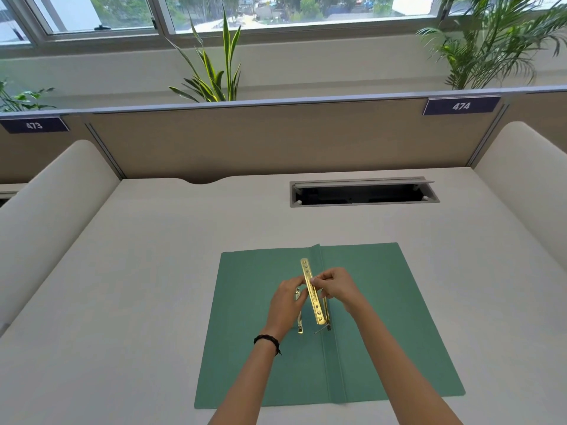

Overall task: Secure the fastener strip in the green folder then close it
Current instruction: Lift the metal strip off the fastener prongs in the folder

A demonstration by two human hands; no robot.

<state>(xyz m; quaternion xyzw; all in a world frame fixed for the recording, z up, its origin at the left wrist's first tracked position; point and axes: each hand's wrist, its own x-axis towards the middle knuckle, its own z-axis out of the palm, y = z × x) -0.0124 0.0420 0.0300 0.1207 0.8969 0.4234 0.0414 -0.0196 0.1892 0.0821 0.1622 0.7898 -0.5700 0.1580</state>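
Together, both hands, fastener strip (313, 291), open green folder (383, 317)

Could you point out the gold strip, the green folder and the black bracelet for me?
gold fastener strip (307, 271): head view, on its upper end above the fingers.
green folder (383, 317): head view, on the bare right-hand flap.
black bracelet (267, 339): head view, on the band around the left wrist.

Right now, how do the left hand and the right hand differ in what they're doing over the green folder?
The left hand wears a dark bracelet at the wrist; the right hand wears nothing. The left hand sits beside the gold fastener strip, over a second gold piece on the folder's left half, while the right hand pinches the strip from the right. Both meet at the spine of the open green folder.
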